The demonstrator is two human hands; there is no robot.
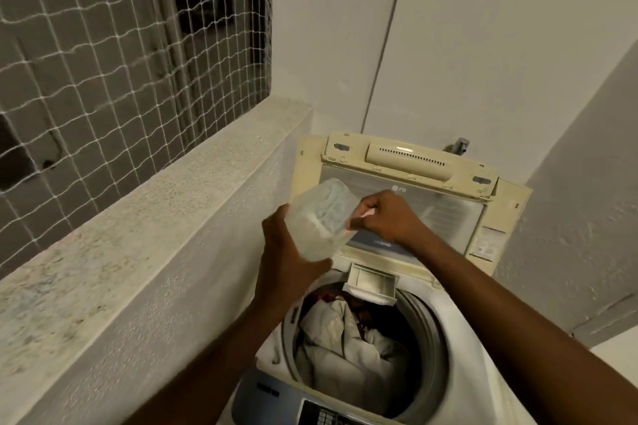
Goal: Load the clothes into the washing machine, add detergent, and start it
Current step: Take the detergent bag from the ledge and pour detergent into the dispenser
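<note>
A top-loading washing machine [459,348] stands with its lid [411,162] raised against the wall. White and dark red clothes [345,345] fill the drum. The detergent drawer [373,283] at the back rim is pulled out over the drum. My left hand [286,252] holds a translucent plastic detergent container [321,217], tilted, above the drawer. My right hand [386,217] is at the container's mouth, fingers pinched on something small and white, likely a scoop; what it is stays unclear.
A speckled stone ledge [138,217] runs along the left, with netting [121,45] over the window above it. The control panel [310,414] lies at the bottom edge. A tap [459,145] sticks out behind the lid. White walls close in at back and right.
</note>
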